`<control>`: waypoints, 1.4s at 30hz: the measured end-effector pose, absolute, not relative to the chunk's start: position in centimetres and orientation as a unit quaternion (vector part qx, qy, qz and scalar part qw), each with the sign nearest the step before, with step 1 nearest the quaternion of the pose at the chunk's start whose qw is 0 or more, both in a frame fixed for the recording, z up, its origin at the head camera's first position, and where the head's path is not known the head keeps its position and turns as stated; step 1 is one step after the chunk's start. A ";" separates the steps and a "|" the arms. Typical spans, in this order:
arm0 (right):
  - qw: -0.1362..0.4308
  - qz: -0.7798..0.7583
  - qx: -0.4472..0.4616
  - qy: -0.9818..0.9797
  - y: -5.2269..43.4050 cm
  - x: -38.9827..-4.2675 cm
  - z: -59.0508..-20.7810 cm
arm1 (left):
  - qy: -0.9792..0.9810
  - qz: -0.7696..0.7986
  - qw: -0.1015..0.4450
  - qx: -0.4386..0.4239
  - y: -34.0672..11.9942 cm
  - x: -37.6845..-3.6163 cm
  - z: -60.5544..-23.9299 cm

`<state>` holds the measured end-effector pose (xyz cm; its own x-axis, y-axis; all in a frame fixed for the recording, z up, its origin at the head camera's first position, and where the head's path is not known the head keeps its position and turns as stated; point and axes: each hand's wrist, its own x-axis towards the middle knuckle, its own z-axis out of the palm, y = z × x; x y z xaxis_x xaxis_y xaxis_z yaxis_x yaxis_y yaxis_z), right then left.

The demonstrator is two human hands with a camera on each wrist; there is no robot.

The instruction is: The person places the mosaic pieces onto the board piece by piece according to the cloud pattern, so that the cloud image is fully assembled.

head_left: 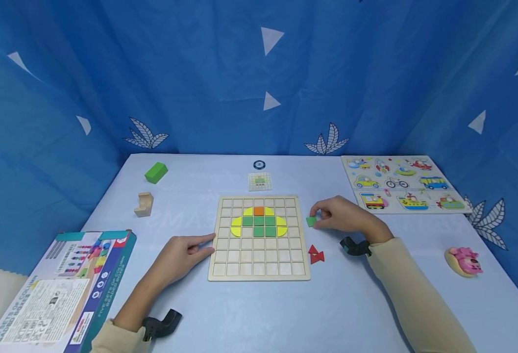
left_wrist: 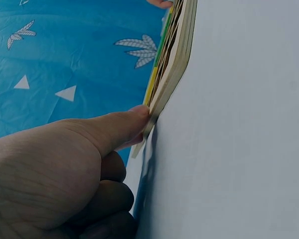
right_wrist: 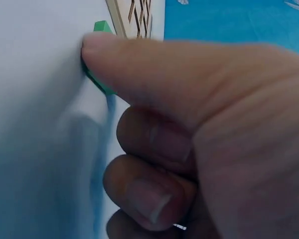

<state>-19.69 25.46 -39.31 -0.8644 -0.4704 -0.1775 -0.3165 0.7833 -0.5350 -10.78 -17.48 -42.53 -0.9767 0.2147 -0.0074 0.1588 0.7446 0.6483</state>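
Observation:
A square wooden grid board point(head_left: 259, 269) lies mid-table. Set into its cells are an orange square point(head_left: 259, 211), several green squares point(head_left: 259, 221) and rounded yellow pieces point(head_left: 236, 226). My left hand point(head_left: 179, 257) touches the board's left edge with thumb and index finger extended and spaced apart; in the left wrist view the thumb point(left_wrist: 122, 129) meets that edge and the other fingers are curled. To the board's right, my right hand point(head_left: 344, 214) pinches a green square tile point(head_left: 311, 221) at the table surface. Its thumb partly covers the tile point(right_wrist: 100, 26) in the right wrist view.
Red triangles point(head_left: 316, 255) lie right of the board. Behind it are a pattern card point(head_left: 259, 181) and a dark round disc point(head_left: 259, 164). A picture puzzle point(head_left: 400, 196), pink figurine point(head_left: 465, 261), green block point(head_left: 156, 172), wooden piece point(head_left: 144, 204) and large box point(head_left: 56, 294) stand around.

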 end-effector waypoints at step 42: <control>0.036 -0.240 -0.279 0.929 10.5 -16.4 -39.7 | 0.933 0.343 0.044 0.102 -17.5 -10.7 -42.4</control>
